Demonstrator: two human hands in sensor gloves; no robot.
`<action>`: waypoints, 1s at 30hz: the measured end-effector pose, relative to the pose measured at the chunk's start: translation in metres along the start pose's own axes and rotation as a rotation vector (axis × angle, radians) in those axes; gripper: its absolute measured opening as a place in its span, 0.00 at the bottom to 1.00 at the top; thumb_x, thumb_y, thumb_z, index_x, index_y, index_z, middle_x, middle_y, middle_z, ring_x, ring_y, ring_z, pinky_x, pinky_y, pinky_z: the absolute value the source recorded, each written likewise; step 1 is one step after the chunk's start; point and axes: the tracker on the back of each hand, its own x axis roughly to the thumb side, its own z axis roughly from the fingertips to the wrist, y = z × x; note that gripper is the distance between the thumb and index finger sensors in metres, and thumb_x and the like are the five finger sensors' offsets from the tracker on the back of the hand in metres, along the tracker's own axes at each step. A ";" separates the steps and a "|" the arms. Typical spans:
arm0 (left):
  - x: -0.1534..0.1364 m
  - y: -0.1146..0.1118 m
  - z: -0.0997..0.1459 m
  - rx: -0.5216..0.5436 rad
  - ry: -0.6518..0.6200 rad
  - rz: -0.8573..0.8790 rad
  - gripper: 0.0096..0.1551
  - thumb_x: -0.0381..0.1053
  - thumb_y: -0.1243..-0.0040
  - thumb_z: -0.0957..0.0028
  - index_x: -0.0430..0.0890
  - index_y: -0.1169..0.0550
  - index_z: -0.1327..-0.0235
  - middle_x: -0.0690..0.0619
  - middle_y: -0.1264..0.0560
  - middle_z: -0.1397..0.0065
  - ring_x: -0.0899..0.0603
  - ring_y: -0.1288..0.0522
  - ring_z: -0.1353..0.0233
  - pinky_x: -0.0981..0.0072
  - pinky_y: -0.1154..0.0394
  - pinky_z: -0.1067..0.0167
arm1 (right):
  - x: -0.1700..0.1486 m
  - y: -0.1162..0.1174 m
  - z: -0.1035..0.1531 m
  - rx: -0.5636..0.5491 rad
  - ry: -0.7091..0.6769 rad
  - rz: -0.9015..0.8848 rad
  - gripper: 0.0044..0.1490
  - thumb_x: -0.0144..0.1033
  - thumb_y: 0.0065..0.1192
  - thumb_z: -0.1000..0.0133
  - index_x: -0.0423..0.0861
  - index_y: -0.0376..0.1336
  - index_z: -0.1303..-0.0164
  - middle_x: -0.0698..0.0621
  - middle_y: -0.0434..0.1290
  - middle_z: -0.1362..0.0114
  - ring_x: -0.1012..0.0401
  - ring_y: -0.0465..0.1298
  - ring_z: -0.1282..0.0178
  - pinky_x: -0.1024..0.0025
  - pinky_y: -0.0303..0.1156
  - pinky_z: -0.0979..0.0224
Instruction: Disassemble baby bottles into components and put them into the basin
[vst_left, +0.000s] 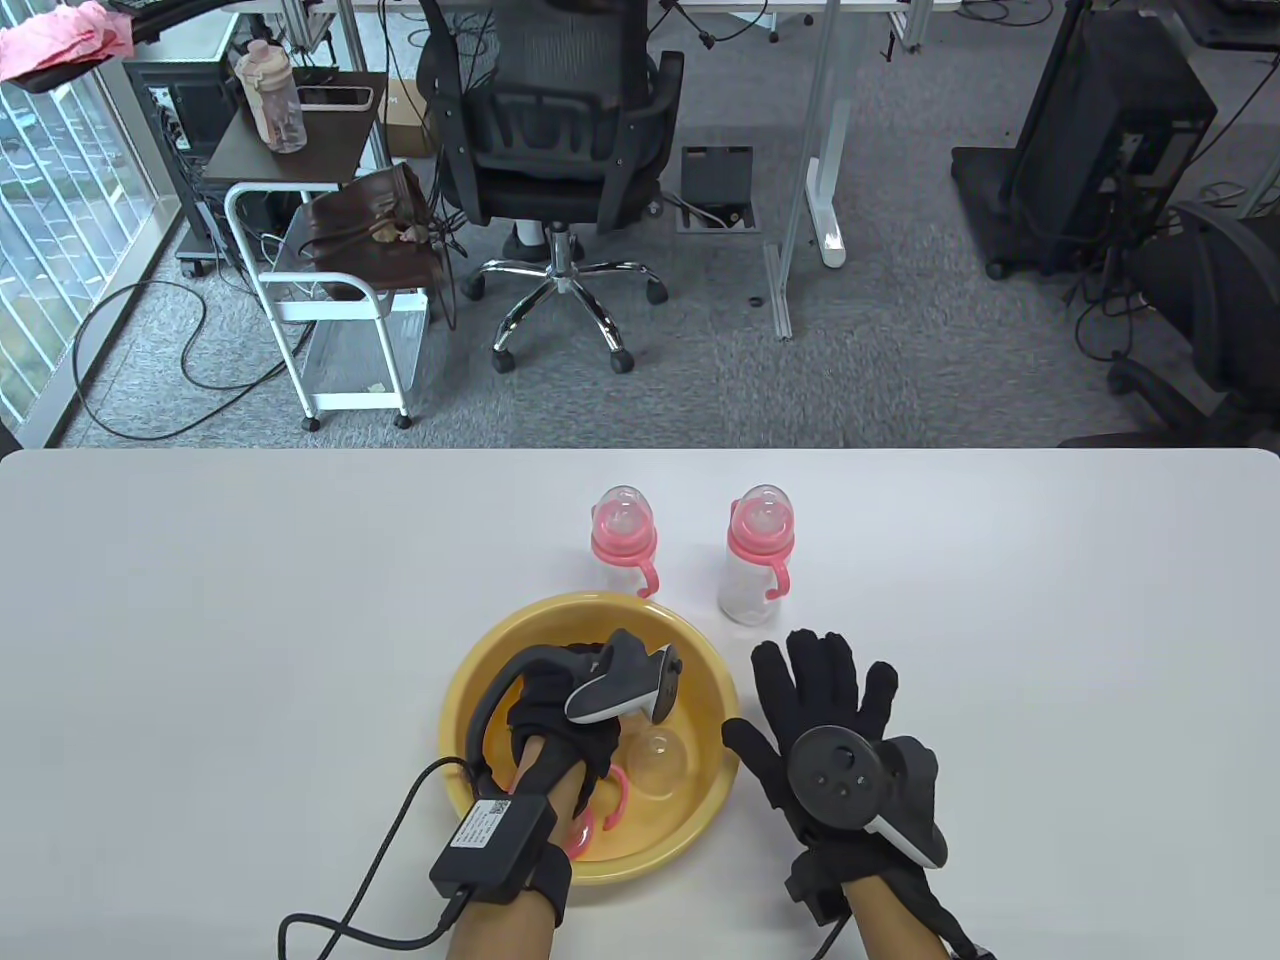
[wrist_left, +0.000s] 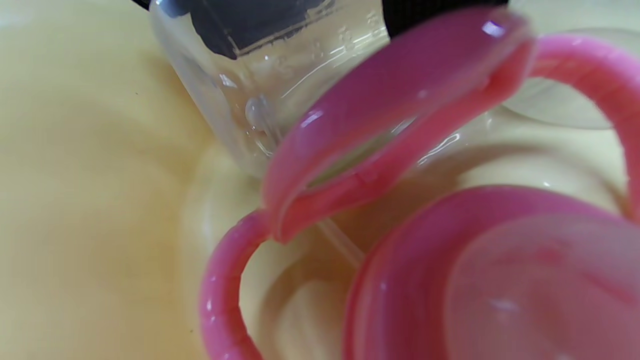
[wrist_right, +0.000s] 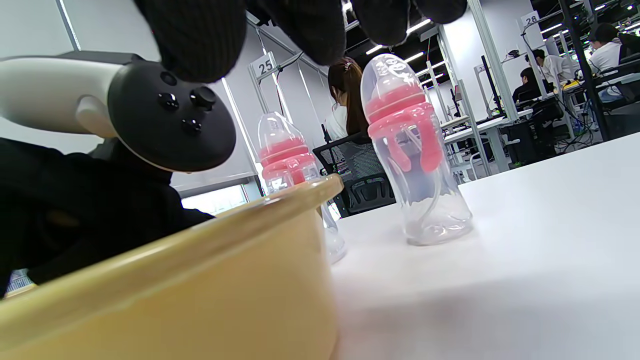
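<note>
A yellow basin (vst_left: 470, 680) sits at the table's middle front. My left hand (vst_left: 545, 715) reaches down inside it, its fingers hidden under the tracker. In the left wrist view a clear bottle body (wrist_left: 260, 75) lies right under that hand, with dark glove showing through its wall. A pink handle ring (wrist_left: 380, 125) and a pink collar with its teat (wrist_left: 500, 280) lie beside it. A clear cap (vst_left: 660, 762) also rests in the basin. Two whole bottles (vst_left: 623, 535) (vst_left: 757, 565) stand just behind the basin. My right hand (vst_left: 820, 690) lies flat and spread on the table, right of the basin.
The table's far edge (vst_left: 640, 452) runs behind the bottles, with an office chair (vst_left: 560, 130) and a white cart (vst_left: 330, 300) on the floor beyond. In the right wrist view the basin wall (wrist_right: 200, 280) fills the lower left and the nearer bottle (wrist_right: 412, 150) stands ahead.
</note>
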 end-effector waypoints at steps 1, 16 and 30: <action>0.000 0.000 0.000 -0.002 0.000 0.000 0.56 0.63 0.39 0.50 0.42 0.48 0.15 0.41 0.42 0.16 0.36 0.35 0.16 0.38 0.43 0.20 | 0.000 0.000 0.000 0.000 0.000 0.000 0.47 0.53 0.53 0.38 0.41 0.49 0.13 0.30 0.43 0.12 0.28 0.44 0.14 0.22 0.29 0.25; -0.040 0.023 0.052 0.260 -0.017 -0.047 0.56 0.67 0.43 0.52 0.42 0.46 0.16 0.41 0.42 0.16 0.34 0.37 0.16 0.35 0.44 0.21 | 0.002 0.005 0.000 0.018 -0.003 0.026 0.47 0.53 0.53 0.38 0.42 0.48 0.13 0.29 0.43 0.12 0.28 0.43 0.14 0.21 0.29 0.25; -0.129 -0.024 0.125 0.484 0.091 0.199 0.63 0.74 0.50 0.59 0.41 0.47 0.15 0.38 0.45 0.13 0.28 0.47 0.12 0.30 0.53 0.21 | 0.008 0.012 0.001 0.048 -0.030 0.082 0.47 0.53 0.53 0.37 0.42 0.48 0.13 0.29 0.42 0.12 0.28 0.43 0.14 0.21 0.30 0.25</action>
